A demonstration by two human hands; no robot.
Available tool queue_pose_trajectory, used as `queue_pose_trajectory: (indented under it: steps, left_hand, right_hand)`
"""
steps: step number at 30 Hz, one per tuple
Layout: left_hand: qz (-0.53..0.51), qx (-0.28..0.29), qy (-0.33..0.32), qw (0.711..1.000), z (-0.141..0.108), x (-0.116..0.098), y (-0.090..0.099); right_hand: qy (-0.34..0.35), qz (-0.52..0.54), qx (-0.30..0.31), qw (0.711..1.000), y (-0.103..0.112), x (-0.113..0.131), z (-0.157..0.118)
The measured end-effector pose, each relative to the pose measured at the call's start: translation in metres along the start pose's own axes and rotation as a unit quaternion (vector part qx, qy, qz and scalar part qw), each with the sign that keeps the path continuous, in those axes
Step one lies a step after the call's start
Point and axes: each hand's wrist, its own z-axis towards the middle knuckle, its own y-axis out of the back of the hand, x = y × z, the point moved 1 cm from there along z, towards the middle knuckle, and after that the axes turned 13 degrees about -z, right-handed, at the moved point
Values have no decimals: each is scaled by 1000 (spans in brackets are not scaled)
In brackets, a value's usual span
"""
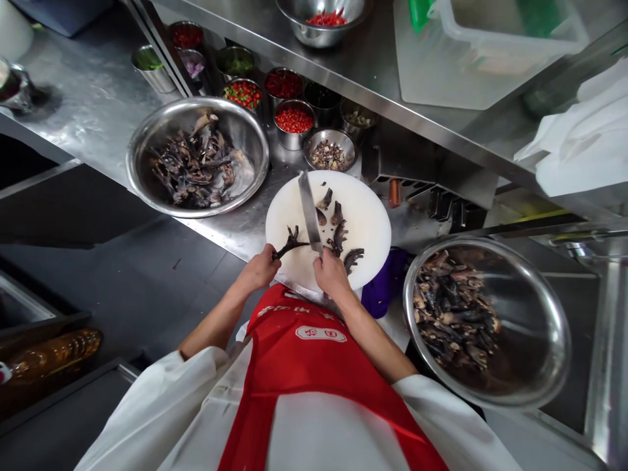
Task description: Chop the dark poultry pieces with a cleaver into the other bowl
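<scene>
My left hand (261, 267) is closed round one end of a dark chicken foot (290, 241), whose toes spread over the left edge of the round white cutting board (373, 216). In my right hand (331, 271) is the handle of a kitchen knife (309, 209); its blade lies across the board, pointing away from me. The foot's far end reaches the blade near the handle. Several cut dark pieces (338, 234) lie on the board to the right of the blade.
A steel bowl of dark feet (258, 147) stands at the left. Another big steel bowl (534, 327) with dark pieces is at the right. Behind the board are metal cups of chopped peppers (293, 121) and a small bowl of bits (330, 154). A steel shelf (367, 78) overhangs the back.
</scene>
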Motion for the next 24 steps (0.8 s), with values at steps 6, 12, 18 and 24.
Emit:
queue_pose_trajectory:
  steps: [6,12,18,24]
  left_hand:
    - [-17,14,-41,999,-7,9,12]
    - [-25,129,-123,984,45,8,56]
    - [98,192,-56,975,116,-15,80]
    - [166,189,-64,966,137,-31,89]
  right_hand:
    - [1,-38,41,998,-23,-2,21]
    - [12,-42,14,999,-6,-21,19]
    - [68,-29,-69,995,37,-6,7]
    - [40,-91,63,993,10,-2,10]
